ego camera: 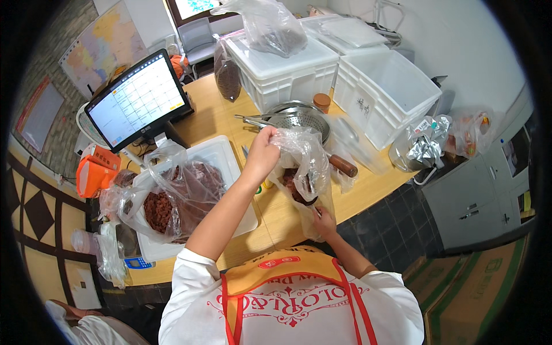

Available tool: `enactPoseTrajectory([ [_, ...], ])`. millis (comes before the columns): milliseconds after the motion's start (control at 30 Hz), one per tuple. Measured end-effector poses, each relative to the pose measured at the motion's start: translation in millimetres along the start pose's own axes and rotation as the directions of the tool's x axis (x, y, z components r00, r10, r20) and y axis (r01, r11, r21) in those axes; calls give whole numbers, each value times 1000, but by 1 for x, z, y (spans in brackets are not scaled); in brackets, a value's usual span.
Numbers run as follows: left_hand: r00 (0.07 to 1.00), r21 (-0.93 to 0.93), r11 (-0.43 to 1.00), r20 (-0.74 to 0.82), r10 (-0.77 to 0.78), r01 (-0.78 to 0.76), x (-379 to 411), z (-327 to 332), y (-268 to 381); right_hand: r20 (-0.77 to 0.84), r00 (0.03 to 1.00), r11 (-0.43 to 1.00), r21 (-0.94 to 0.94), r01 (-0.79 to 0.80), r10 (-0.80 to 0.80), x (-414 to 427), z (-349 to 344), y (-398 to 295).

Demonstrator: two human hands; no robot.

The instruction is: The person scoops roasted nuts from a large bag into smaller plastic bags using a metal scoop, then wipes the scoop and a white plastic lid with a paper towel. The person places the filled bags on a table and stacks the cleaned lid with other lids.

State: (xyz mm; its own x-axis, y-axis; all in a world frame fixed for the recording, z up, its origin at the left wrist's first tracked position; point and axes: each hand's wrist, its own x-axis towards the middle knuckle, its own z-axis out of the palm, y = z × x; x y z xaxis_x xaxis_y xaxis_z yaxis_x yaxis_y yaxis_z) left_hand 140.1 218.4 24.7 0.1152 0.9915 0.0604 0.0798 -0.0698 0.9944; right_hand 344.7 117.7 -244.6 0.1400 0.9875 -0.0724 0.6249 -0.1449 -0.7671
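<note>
My left hand [264,148] grips the gathered upper edge of a clear plastic bag [317,151] above the table. Low on the bag's right side, my right hand [324,222] is closed on what looks like a metal handle, partly covered by the plastic. Inside the bag are dark red-brown chunks [293,181] beside a dark, rounded edge. To the left, a larger open plastic bag of red-brown pieces [158,211] lies in a white plastic tray [250,215].
Behind my hands are a perforated metal strainer [308,118], a wooden handle [343,166], a brown-lidded jar [321,101] and white plastic bins [366,110]. A monitor [138,101] and a digital scale [139,262] stand left. Another person's arm [71,311] shows at lower left.
</note>
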Motion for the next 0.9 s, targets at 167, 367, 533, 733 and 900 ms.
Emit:
enactPoseTrajectory([
  [167,998,188,980,-14,63,-59,-17,-4,2,39,998,989,138,47,-53,-8,-5,-30],
  [367,996,441,894,14,86,-84,-45,-35,-13,-5,961,927,260,269,-278,-26,-14,-52],
  [533,999,422,906,33,20,-32,-83,-50,-10,46,991,982,148,120,-128,-44,-31,-71],
  [733,999,610,793,-31,40,-13,-121,-58,-3,45,993,993,27,112,-113,-82,-73,-101],
  [900,999,780,626,8,-32,14,-116,-67,3,59,982,981,82,175,-180,-117,-91,-111],
])
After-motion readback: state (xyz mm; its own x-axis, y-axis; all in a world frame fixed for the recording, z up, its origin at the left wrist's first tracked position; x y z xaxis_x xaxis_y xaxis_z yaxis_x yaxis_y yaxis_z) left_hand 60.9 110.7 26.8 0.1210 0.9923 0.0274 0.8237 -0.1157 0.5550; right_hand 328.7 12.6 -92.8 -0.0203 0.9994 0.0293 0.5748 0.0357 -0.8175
